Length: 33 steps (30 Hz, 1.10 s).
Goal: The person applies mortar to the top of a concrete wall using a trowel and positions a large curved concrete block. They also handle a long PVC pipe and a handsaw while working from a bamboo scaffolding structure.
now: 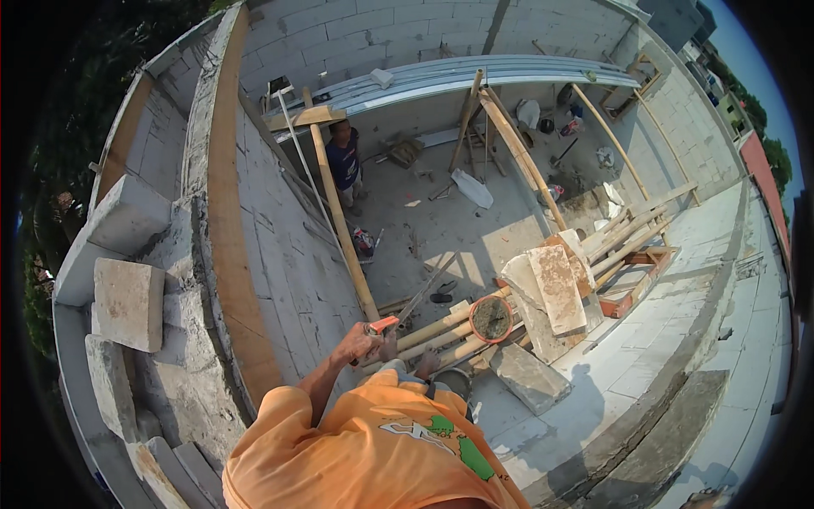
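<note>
My left hand point(359, 341) is closed around the orange handle of a handsaw point(417, 297). The saw's thin blade slants up and to the right, over the bamboo poles point(449, 326) in front of me. An orange-rimmed bucket point(490, 320) with grey mortar in it sits on those poles, to the right of the saw. Below my torso, a bare foot point(427, 365) shows near the poles. My right hand is out of the picture.
Dirty boards and a pale block point(556, 290) lie on the scaffold at right. Loose blocks point(128, 304) rest along the left wall top. A co-worker point(343, 161) stands on the floor far below. Metal channels point(475, 69) span the back; slanted poles point(341, 220) rise from below.
</note>
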Tool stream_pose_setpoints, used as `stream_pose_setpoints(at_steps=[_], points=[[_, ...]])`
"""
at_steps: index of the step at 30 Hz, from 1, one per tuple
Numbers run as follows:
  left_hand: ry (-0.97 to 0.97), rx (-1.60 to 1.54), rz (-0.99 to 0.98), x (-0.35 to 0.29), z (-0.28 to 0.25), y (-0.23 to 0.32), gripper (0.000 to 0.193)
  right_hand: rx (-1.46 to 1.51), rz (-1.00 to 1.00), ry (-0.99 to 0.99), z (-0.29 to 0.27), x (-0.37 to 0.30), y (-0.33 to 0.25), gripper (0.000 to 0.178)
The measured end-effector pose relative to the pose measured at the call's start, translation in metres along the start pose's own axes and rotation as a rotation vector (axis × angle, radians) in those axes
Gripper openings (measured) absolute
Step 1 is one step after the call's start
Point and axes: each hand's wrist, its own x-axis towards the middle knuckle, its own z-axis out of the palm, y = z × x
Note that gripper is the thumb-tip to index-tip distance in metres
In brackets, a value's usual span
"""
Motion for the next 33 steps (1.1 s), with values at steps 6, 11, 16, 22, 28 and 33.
stream_pose_setpoints(at_steps=[6, 11, 16, 22, 28, 33], points=[[0.042, 0.024, -0.078, -0.005, -0.001, 0.027, 0.019, -0.033, 0.058, 0.061, -0.016, 0.018, 0.02, 0.025], [0.106, 0.052, -0.09, -0.004, -0.003, 0.01, 0.024, 0.007, -0.015, 0.227, -0.066, 0.04, -0.031, 0.026], [0.111, 0.053, -0.127, 0.003, -0.004, -0.026, 0.024, 0.063, -0.072, 0.361, -0.113, 0.048, -0.088, 0.026], [0.155, -0.015, -0.172, -0.01, -0.002, -0.044, 0.019, 0.069, -0.071, 0.192, -0.071, 0.033, -0.082, 0.028], [0.167, -0.079, -0.165, -0.021, -0.006, -0.062, 0.016, -0.061, 0.083, -0.119, 0.015, -0.009, 0.044, 0.02], [0.202, -0.092, -0.14, -0.036, -0.008, -0.052, 0.015, -0.275, 0.25, -0.209, 0.0, -0.003, 0.134, 0.02]])
